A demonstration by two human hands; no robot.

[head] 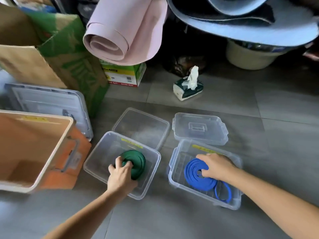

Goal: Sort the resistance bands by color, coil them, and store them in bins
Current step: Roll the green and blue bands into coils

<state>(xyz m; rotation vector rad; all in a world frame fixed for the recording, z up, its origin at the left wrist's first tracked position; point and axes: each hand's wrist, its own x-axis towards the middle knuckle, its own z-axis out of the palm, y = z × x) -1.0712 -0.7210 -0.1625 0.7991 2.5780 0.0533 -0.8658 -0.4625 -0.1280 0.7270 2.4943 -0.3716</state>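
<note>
Two clear plastic bins stand on the grey floor. In the left bin point(151, 157) lies a coiled green resistance band point(139, 161); my left hand point(120, 175) grips its near edge, fingers curled over the coil. The right bin point(177, 152) holds a coiled blue resistance band point(191, 171), whose loose end loops toward the bin's near right corner. My right hand point(217, 167) holds the blue coil from its right side, fingers curled into its centre.
Two clear lids point(143, 125) point(198, 128) lie just behind the bins. A tilted orange-and-beige crate point(57, 152) and a larger clear lidded box point(51, 100) stand at left. Cardboard boxes, rolled mats and a tissue pack point(188, 87) sit farther back.
</note>
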